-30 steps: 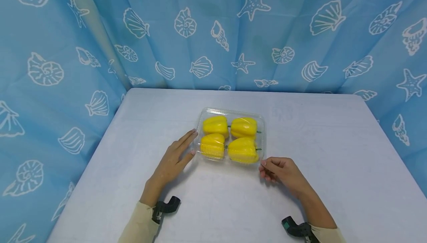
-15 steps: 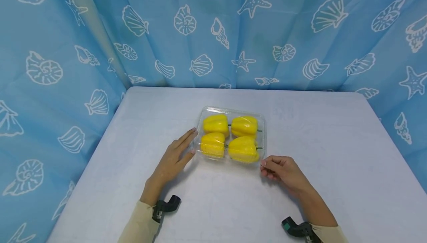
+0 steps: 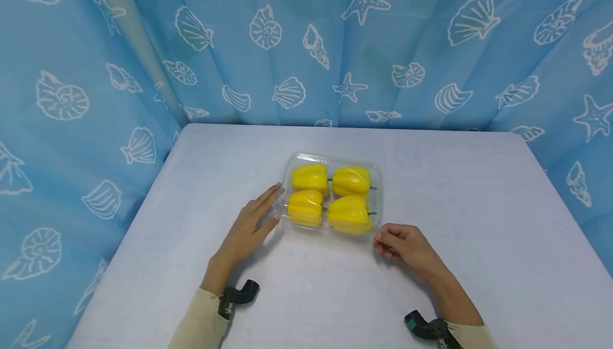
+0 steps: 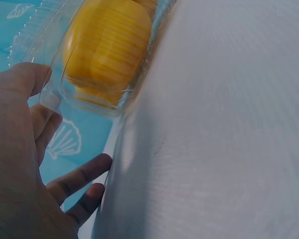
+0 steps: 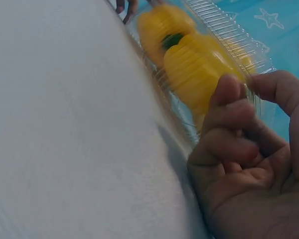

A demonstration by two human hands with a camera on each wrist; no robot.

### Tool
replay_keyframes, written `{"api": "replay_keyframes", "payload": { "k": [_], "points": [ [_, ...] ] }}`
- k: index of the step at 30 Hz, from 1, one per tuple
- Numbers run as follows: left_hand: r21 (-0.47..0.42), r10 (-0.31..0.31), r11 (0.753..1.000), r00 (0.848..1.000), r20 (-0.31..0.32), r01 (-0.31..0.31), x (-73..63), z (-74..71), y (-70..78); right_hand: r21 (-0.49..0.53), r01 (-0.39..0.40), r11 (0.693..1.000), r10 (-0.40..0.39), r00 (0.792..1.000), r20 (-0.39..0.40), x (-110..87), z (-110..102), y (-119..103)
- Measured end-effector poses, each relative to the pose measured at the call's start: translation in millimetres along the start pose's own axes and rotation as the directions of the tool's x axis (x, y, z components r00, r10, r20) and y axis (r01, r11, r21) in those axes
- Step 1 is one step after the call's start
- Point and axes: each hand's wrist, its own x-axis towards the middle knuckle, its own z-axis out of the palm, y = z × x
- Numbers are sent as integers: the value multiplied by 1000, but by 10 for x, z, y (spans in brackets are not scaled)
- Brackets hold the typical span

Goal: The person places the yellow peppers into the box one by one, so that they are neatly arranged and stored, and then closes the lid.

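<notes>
A clear plastic clamshell container (image 3: 378, 179) sits on the table with several yellow bell peppers (image 3: 349, 214) inside in two rows, their green stems toward the right. Clear plastic covers the peppers. At its left edge, my left hand (image 3: 249, 230) pinches the rim between thumb and index finger; the left wrist view shows the other fingers (image 4: 82, 174) spread near the tabletop. My right hand (image 3: 404, 245) is at the front right corner, thumb and index finger pinching the rim there, with the remaining fingers curled inward in the right wrist view.
The table (image 3: 479, 205) is covered by a white cloth. A blue curtain (image 3: 316, 56) with white shell and starfish prints hangs behind it and along the sides. Black wrist mounts (image 3: 241, 293) are strapped to both forearms.
The head view has shifted very slightly. Both hands and the container keep their places.
</notes>
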Motion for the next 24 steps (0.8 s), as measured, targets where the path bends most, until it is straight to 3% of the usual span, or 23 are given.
{"api": "replay_keyframes", "payload": {
  "k": [3,7,15,17,20,24],
  "points": [
    [-1,11,1000,1000,-5,-11,-8,5,-7,-118,93,989,-98,995,-36,-4,-13,20],
    [-9,13,1000,1000,-8,-13,-12,6,-7,-224,142,964,-168,981,-98,-8,-17,30],
    [-15,-4,1000,1000,-5,4,-5,9,5,-235,228,945,-259,960,-110,-1,-6,3],
    [-13,-10,1000,1000,-3,10,-7,12,10,-279,249,928,-291,949,-119,-2,-19,-3],
    [-12,-15,1000,1000,-1,15,-9,18,16,-427,292,856,-375,919,-125,-3,-46,-1],
    [-13,-18,1000,1000,-2,18,-8,23,18,-604,341,720,-497,861,-106,-7,-82,23]
  ]
}}
